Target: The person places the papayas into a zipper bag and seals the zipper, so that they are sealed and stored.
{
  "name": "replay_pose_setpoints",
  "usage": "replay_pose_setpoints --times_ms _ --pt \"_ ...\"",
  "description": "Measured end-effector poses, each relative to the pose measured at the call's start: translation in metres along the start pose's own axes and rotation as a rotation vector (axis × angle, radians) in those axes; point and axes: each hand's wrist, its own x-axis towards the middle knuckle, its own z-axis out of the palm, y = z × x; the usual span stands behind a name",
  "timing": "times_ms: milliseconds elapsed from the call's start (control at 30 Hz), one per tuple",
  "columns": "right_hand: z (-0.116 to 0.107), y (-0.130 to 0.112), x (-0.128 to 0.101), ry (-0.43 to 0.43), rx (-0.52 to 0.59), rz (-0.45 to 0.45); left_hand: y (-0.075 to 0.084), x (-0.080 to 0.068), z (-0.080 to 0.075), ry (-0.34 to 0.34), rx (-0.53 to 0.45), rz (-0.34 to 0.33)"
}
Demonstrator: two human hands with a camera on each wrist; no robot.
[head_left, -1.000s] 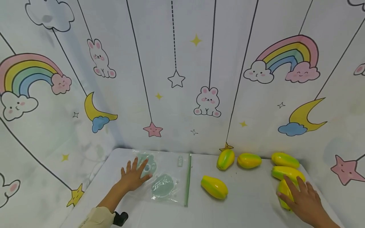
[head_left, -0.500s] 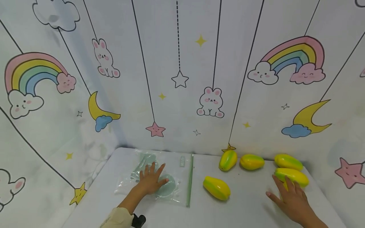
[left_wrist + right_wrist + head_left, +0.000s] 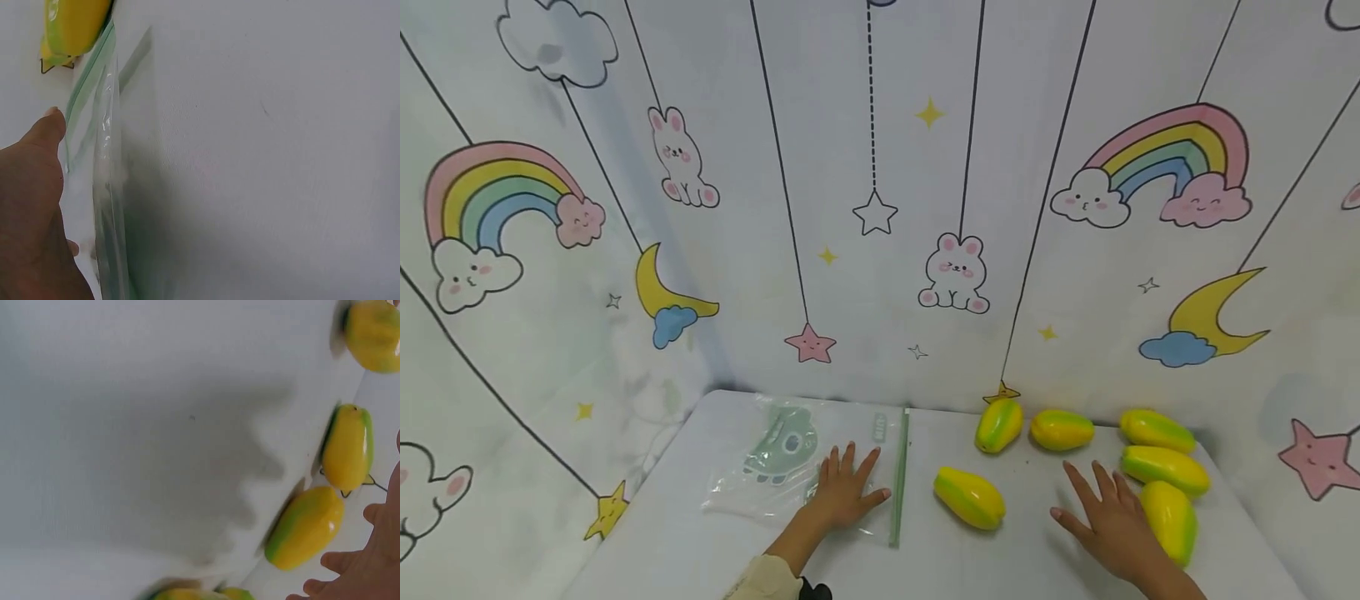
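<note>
My left hand (image 3: 847, 493) hovers low over a clear zip bag (image 3: 730, 492) with a green zip edge and a green dinosaur-like print, its fingers spread straight. Part of the bag's print is hidden under that hand. In the left wrist view the thumb side of the hand (image 3: 31, 194) shows beside the upright-looking bag edge (image 3: 106, 156). My right hand (image 3: 1108, 529), fingers spread and holding nothing, is above the table just left of a yellow-green papaya (image 3: 1170, 521). Another papaya (image 3: 970, 497) lies between the two hands.
Two papayas, one upright-leaning (image 3: 1000, 425) and one lying (image 3: 1062, 429), sit along the back edge. Two more, a rear papaya (image 3: 1157, 429) and a middle papaya (image 3: 1165, 469), line the right side of the white table (image 3: 647, 517). A cartoon-printed curtain (image 3: 850, 283) rises behind.
My left hand has slid rightward across the bag, from its left print toward the zip edge. My right hand has moved left, off the nearest right-side papaya, uncovering it.
</note>
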Motion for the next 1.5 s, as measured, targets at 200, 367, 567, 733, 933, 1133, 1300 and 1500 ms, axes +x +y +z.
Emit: replay_pose_setpoints --times_ms 200,367,567,733,933,1133,1300,1500 --pt "0.008 -0.003 -0.001 -0.036 -0.019 0.007 0.016 0.002 0.012 -0.008 0.103 0.053" --pt "0.012 -0.007 -0.001 -0.058 0.013 0.009 0.027 0.005 0.020 0.010 0.091 0.037" --pt "0.016 -0.011 -0.002 -0.052 0.052 0.006 0.039 0.009 0.022 0.023 0.070 -0.001" --pt "0.020 -0.011 -0.003 -0.024 0.075 -0.017 0.044 0.012 0.019 0.128 0.062 0.022" --pt "0.022 -0.011 -0.005 0.003 0.082 -0.024 0.049 0.016 0.009 0.228 0.130 0.033" --pt "0.022 -0.013 -0.006 0.013 0.097 -0.021 0.054 0.017 -0.006 0.266 0.240 -0.008" --pt "0.023 -0.015 -0.007 0.035 0.103 -0.035 0.056 0.017 -0.019 0.259 0.286 -0.005" --pt "0.025 -0.038 -0.002 0.076 0.157 -0.080 0.063 0.014 -0.030 0.261 0.301 0.024"
